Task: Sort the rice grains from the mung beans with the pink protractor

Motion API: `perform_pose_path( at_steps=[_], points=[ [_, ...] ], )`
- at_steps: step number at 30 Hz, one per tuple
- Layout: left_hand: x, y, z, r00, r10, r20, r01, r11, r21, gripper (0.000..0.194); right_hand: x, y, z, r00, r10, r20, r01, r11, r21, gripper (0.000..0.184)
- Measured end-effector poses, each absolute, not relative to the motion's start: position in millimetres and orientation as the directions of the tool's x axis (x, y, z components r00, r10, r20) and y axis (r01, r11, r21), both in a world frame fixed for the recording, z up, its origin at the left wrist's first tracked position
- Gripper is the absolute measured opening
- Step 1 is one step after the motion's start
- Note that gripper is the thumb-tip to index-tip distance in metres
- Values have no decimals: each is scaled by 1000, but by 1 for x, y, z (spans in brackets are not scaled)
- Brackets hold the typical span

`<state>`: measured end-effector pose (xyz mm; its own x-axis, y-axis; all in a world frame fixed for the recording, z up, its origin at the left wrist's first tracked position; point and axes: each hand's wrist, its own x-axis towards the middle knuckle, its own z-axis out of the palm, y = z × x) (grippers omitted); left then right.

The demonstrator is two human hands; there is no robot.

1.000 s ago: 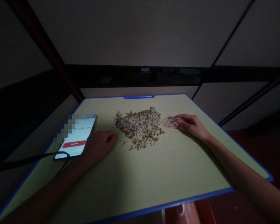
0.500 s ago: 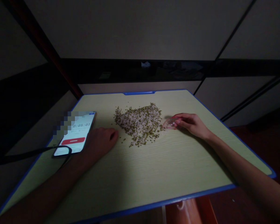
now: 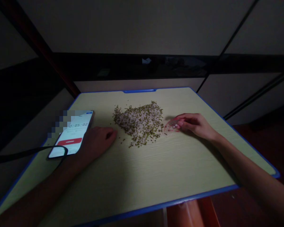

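On the tabletop lies a spread pile of small green beans mixed with pale grains of rice (image 3: 142, 123). To its right, my right hand (image 3: 195, 125) pinches a clear, curved plastic piece with red markings (image 3: 171, 126) between thumb and fingers. That piece is tilted, and its left edge is close to the right side of the pile. Left of the pile, my left hand (image 3: 100, 138) rests on the table with its fingers curled in. Nothing shows in it, and most of its fingers are out of sight.
A lit phone (image 3: 72, 134) showing a timer lies left of my left hand, a black cord (image 3: 38, 150) crossing its lower part. The pale table (image 3: 142, 176) has a blue rim. Behind it stand cabinet panels (image 3: 137, 28). An orange-red object (image 3: 189, 214) shows below the front edge.
The plastic piece in my right hand has tilted and come slightly nearer the pile. My left hand stays put. The whole view has shifted a little, and the timer has advanced.
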<state>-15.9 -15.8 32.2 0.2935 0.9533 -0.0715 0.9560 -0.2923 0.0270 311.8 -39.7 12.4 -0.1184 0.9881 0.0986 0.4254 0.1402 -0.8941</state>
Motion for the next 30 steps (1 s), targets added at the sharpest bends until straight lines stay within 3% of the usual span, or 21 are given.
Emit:
perform_pose_path(
  at_steps=[7,13,24,30],
  points=[
    [-19,-13,27,286,956,-71,958,-287,3,44,316,-36,11,27,994,102,338,87,-937,24],
    [-19,-14,28,284,955,-81,958,-287,-26,44,317,-31,7,103,984,146,386,96,-917,25],
    [-17,-15,29,282,955,-89,958,-285,-26,47,322,-32,9,-32,995,91,498,95,-862,29],
    [-18,-16,30,303,949,-89,952,-306,-27,47,320,-35,10,-60,998,0,369,22,-929,26]
  ],
)
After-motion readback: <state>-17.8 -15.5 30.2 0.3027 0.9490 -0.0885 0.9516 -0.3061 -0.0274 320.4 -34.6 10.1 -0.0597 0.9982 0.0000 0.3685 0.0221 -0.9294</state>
